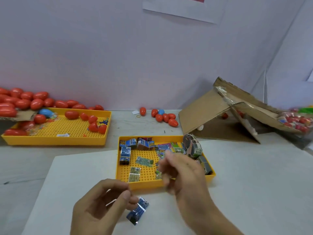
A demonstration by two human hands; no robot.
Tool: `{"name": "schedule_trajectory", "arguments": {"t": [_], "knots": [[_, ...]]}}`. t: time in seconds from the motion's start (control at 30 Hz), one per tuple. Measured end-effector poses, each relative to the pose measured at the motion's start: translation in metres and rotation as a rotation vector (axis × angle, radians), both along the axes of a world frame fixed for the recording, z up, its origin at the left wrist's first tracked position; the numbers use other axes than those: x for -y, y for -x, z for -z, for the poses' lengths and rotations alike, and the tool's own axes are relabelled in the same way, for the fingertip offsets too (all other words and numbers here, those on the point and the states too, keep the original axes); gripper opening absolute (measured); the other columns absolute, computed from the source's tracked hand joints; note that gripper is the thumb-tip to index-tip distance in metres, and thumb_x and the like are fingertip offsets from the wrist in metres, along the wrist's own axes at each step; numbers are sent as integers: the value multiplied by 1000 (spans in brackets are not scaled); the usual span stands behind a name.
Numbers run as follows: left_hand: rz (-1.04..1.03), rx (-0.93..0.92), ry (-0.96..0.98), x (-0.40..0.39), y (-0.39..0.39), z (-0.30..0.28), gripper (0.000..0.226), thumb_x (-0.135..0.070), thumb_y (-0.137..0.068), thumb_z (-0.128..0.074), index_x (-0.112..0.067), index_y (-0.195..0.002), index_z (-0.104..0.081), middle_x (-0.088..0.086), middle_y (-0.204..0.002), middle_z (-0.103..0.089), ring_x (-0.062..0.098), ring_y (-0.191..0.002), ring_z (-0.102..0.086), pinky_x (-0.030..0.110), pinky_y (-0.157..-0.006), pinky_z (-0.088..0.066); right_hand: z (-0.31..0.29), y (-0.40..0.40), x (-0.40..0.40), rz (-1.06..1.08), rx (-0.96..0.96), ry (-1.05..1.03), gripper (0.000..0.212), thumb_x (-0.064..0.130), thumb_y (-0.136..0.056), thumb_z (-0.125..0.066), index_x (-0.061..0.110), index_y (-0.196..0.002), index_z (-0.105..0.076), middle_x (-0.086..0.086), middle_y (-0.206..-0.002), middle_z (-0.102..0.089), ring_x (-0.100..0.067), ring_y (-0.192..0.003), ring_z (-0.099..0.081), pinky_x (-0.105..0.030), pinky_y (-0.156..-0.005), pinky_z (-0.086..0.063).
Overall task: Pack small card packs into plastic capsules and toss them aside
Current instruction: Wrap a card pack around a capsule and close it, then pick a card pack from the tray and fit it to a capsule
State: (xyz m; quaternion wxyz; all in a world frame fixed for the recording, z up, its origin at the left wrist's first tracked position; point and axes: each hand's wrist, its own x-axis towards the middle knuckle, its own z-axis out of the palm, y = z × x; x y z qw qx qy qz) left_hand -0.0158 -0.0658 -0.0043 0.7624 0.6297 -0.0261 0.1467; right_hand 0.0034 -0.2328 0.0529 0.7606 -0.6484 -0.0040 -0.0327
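White table fills lower frame; pale wall behind. Right of centre: folded cardboard ramp, tent-shaped, with a clear bag of red items at its right end. Upper left: large yellow tray, red capsules heaped along its back edge and scattered inside, one blue among them. Smaller cluster of red capsules with one blue on the table at centre back. Centre: small yellow tray holding loose card packs; bundled stacks at its right edge. White sheet under the near work area.

Left hand, lower centre: thumb and fingers pinch one blue card pack by its upper end; pack hangs over the white sheet, just below the small tray. Right hand, blurred, over the small tray's near right part; fingers curled, whether they hold anything cannot be told.
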Motion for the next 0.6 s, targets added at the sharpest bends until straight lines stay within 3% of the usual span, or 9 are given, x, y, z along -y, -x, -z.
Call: {"name": "schedule_trajectory", "arguments": {"t": [0.07, 0.17, 0.27, 0.37, 0.43, 0.5, 0.6], "knots": [[-17, 15, -19, -1, 0, 1, 26, 24, -75, -67, 0, -68, -69, 20, -55, -65, 34, -48, -64, 26, -48, -55, 31, 7, -22, -61, -6, 24, 33, 36, -81, -71, 10, -61, -66, -6, -55, -56, -12, -43, -43, -20, -41, -31], [-26, 107, -91, -3, -2, -17, 14, 0, -75, -71, -13, -71, -70, 14, -52, -62, 30, -44, -59, 24, -48, -51, 43, 11, -29, -113, 112, 138, 34, 39, -82, -66, 16, -58, -63, 2, -55, -57, -9, -46, -48, -18, -48, -38], [-14, 173, -168, 0, -33, -48, 6, -18, -80, -72, -18, -76, -68, 10, -57, -63, 19, -48, -60, 24, -49, -50, 44, 6, -29, -158, 72, 148, 33, 39, -81, -66, 19, -54, -64, 1, -55, -61, -6, -48, -52, -16, -50, -39], [-16, 166, -542, 15, -106, -75, 6, -15, -91, -68, -17, -85, -68, -5, -74, -66, 9, -67, -64, 24, -59, -55, 47, 1, -29, -173, 28, 157, 34, 41, -79, -65, 20, -51, -63, -3, -54, -62, -5, -48, -53, -16, -51, -40], [5, 10, -715, 28, -166, -84, 10, -12, -94, -65, -15, -103, -68, -1, -97, -69, 12, -87, -65, 28, -75, -57, 48, 1, -29, -194, 17, 155, 37, 46, -75, -67, 21, -49, -62, -3, -52, -61, -6, -49, -54, -17, -53, -41], [27, -131, -868, 39, -222, -80, 32, -10, -94, -63, -12, -126, -61, 8, -124, -63, 20, -108, -61, 30, -88, -52, 49, 4, -28, -210, -15, 146, 41, 54, -68, -67, 20, -47, -59, -3, -50, -62, -9, -48, -56, -18, -53, -42], [-18, -122, -1159, 54, -281, -62, 46, -8, -93, -62, -9, -138, -52, 13, -140, -53, 27, -128, -51, 34, -103, -43, 50, 3, -28, -206, -61, 153, 41, 54, -63, -66, 19, -44, -54, 0, -45, -58, -7, -45, -56, -17, -51, -41]]}}
